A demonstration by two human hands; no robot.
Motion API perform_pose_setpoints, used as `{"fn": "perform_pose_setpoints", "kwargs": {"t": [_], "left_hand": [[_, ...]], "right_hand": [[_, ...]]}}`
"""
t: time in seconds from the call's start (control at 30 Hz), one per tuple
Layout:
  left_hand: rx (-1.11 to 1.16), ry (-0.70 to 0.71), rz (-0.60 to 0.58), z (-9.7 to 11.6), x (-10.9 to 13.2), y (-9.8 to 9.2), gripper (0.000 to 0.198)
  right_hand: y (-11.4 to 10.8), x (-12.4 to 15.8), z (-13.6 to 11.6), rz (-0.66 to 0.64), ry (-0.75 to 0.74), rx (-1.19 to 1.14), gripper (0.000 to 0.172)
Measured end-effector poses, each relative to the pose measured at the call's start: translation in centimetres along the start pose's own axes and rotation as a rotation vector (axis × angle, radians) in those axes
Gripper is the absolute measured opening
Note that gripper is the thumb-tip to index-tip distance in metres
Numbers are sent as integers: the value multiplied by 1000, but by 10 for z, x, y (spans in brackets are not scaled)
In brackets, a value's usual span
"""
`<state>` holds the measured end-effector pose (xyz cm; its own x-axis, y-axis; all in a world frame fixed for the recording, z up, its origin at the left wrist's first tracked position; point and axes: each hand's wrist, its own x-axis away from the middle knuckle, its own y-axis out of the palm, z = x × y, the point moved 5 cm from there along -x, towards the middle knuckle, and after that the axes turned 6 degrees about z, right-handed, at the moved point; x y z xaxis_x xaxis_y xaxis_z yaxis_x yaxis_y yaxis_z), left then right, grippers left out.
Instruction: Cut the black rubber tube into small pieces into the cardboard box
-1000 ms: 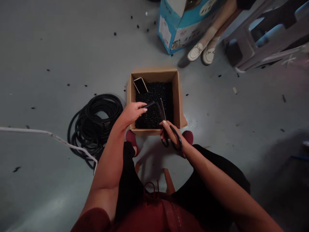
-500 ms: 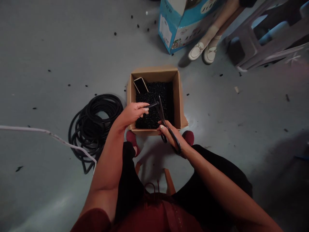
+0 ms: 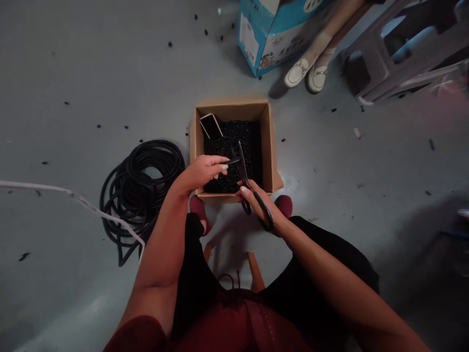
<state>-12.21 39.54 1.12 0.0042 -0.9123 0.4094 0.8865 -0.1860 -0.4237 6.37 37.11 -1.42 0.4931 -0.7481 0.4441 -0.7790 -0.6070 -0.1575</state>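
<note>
My left hand (image 3: 207,169) is closed on a short black ribbed strip (image 3: 233,161), which sticks out to the right from between the thumb and fingers. In my right hand (image 3: 256,199) is a pair of black-handled scissors (image 3: 243,170), with the fingers through the handles. The scissor blades point away from me and meet the strip near its free end; how far apart they are is hard to see. Both hands are over the near part of an open cardboard box (image 3: 271,146). Many small black pieces (image 3: 252,134) fill its bottom.
A dark-faced phone (image 3: 211,126) leans in the box's far left corner. Coiled black tubing (image 3: 126,168) lies on the floor at left, near a white cable (image 3: 88,208). Beyond stand a blue carton (image 3: 251,41), a person's white shoes (image 3: 297,73) and a plastic stool (image 3: 377,63).
The whole view has shifted slightly, so the scene sits a little higher and further left. Both hands keep their grips, with the scissors still at the strip.
</note>
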Motion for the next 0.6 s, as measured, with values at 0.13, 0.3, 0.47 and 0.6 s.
{"fn": "perform_pose_setpoints", "kwargs": {"t": [0.13,0.3,0.47,0.6], "left_hand": [[-12,22,-26,1,0,1,38],[0,13,-15,0,0,1,38],[2,-3,-14,-2,-1,2,37],[3,-9,-21,-1,0,3,37]], "right_hand": [[0,-1,1,0,0,23,39],[-2,-2,1,13,13,84,41],[-3,-2,2,11,23,110,45],[-3,-2,2,1,20,126,48]]}}
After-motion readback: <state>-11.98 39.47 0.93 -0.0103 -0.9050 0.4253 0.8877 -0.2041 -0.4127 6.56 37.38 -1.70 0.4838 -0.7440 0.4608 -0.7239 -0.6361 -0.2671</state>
